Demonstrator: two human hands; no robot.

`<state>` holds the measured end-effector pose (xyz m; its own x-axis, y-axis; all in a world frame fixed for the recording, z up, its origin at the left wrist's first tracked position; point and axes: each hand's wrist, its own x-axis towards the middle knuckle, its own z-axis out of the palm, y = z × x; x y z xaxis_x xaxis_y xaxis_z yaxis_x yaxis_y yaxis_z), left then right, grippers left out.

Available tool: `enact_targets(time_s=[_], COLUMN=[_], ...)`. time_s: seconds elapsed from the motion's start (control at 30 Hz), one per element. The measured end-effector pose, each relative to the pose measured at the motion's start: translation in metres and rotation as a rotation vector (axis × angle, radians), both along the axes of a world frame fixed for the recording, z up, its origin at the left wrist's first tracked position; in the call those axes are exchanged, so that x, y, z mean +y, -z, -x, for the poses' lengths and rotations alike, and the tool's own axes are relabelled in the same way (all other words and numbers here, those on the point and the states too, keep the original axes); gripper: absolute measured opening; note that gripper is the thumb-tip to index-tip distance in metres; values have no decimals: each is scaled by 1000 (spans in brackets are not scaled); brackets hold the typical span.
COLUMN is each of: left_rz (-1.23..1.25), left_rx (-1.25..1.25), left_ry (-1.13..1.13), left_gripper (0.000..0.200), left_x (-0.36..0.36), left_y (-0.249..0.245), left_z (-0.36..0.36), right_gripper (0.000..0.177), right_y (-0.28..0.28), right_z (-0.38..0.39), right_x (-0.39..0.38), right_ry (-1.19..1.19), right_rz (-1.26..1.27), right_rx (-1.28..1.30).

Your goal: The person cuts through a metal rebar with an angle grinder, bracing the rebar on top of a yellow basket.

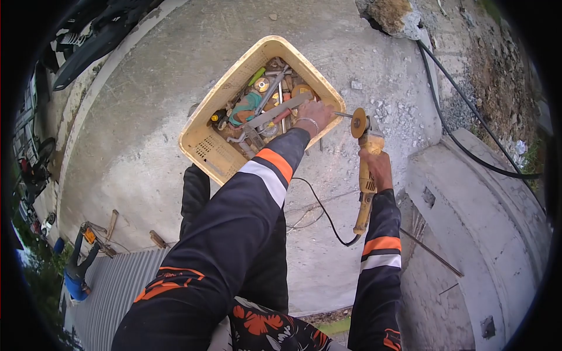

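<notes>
My left hand point(316, 114) is closed at the right rim of a yellow plastic basket point(213, 102). From its fingers a thin metal rod point(343, 114) sticks out over the rim, its end at the disc of an angle grinder point(367, 184). Around the grinder's yellow body my right hand point(378, 167) is wrapped, below the brown disc point(359, 123). Inside the basket lie a long flat metal blade point(275, 112), a teal cloth point(244, 109), loose grinding discs point(261, 85) and several hand tools. How my left fingers grip the rod is partly hidden.
A black cord point(324, 212) runs from the grinder across the concrete floor. Rubble point(404, 111) lies right of the basket, near thick black cables point(442, 117) and a concrete block point(480, 181). Another person point(77, 275) works at the lower left beside corrugated sheeting point(120, 286).
</notes>
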<state>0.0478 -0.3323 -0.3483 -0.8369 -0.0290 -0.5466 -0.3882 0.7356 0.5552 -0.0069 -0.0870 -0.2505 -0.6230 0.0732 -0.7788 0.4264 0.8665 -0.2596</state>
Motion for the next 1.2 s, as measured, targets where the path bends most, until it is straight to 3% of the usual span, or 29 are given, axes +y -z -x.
enact_targets(time_s=[0.1, 0.2, 0.4, 1.1, 1.2], left_rz=[53, 61, 33, 4, 7], left_rx=[54, 77, 37, 5, 6], left_ry=[9, 3, 30, 36, 38], left_gripper=[22, 22, 20, 24, 23], left_x=[5, 7, 2, -1, 1], left_y=[15, 17, 12, 3, 3], left_z=[-3, -4, -1, 0, 0], right_gripper=[34, 53, 56, 52, 37], right_y=[2, 0, 14, 5, 2], right_z=[3, 8, 5, 3, 8], right_x=[1, -2, 6, 0, -4], right_ry=[-30, 2, 13, 10, -5], right_rz=[9, -33, -54, -36, -37], right_rx=[3, -53, -35, -42, -23])
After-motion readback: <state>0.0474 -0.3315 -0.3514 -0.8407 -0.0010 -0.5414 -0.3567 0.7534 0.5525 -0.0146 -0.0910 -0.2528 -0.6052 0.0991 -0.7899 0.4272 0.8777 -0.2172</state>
